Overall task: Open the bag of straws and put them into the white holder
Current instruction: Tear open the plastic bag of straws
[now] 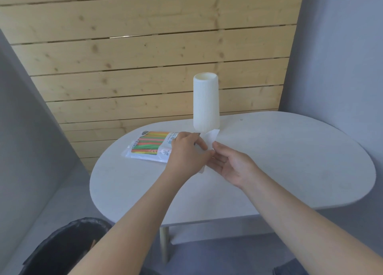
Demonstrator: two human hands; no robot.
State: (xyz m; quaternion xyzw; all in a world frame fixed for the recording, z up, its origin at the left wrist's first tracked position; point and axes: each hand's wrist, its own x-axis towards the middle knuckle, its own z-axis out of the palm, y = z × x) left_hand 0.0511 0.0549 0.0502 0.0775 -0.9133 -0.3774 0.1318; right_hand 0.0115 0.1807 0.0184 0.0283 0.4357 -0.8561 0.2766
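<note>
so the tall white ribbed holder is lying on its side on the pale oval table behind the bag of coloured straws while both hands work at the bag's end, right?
Not quite. The head view shows the tall white ribbed holder standing upright on the pale oval table, not lying on its side. The rest holds: it is behind the clear plastic bag of coloured straws, and the left hand and right hand are both at the bag's end.

Bright, soft daylight; faint shadows on the counter; wide-angle bending at the edges; overall slight softness.
</note>
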